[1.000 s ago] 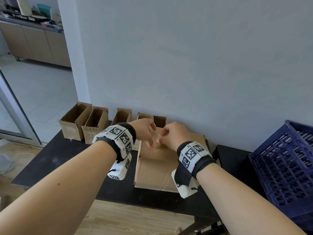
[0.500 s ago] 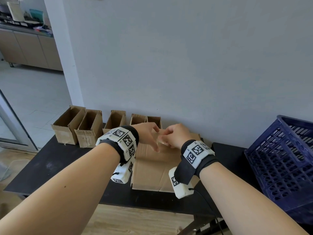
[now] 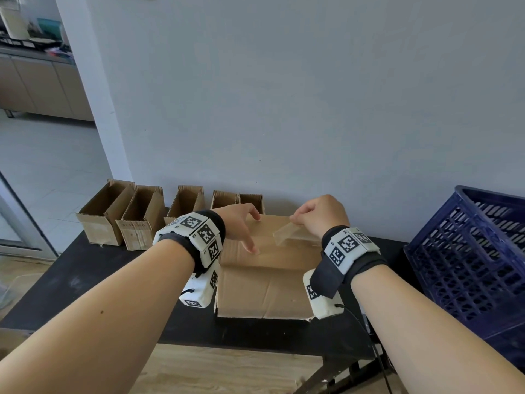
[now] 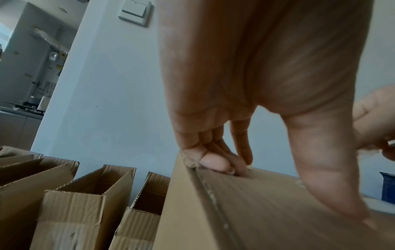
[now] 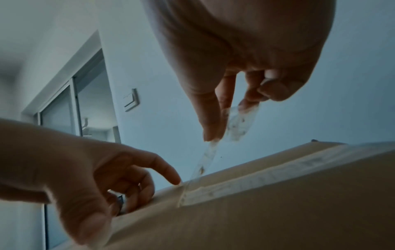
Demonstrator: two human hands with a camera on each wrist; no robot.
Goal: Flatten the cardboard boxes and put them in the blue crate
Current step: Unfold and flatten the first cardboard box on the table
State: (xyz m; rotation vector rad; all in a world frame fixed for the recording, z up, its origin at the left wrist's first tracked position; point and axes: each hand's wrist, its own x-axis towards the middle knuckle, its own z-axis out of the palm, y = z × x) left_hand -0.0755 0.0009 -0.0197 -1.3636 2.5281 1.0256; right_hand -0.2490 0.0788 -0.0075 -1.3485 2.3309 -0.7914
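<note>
A closed cardboard box (image 3: 264,282) lies on the black table (image 3: 85,280) in front of me. My left hand (image 3: 241,226) presses on its top with thumb and fingertips; the left wrist view shows the fingers (image 4: 222,165) bent at the far left corner. My right hand (image 3: 318,214) pinches a strip of clear tape (image 3: 287,233) and holds it lifted off the box's top seam. From the right wrist, the tape (image 5: 235,123) runs down from the pinch to the seam (image 5: 245,184). The blue crate (image 3: 468,265) stands at the right.
Several open-topped cardboard boxes (image 3: 136,220) stand in a row along the wall at the table's back left. The grey wall (image 3: 312,109) is right behind the box. Wooden floor (image 3: 227,371) shows below the table's front edge.
My right hand has moved right and up, pulling the tape strip off the box top. My left hand has spread and stayed pressed on the box.
</note>
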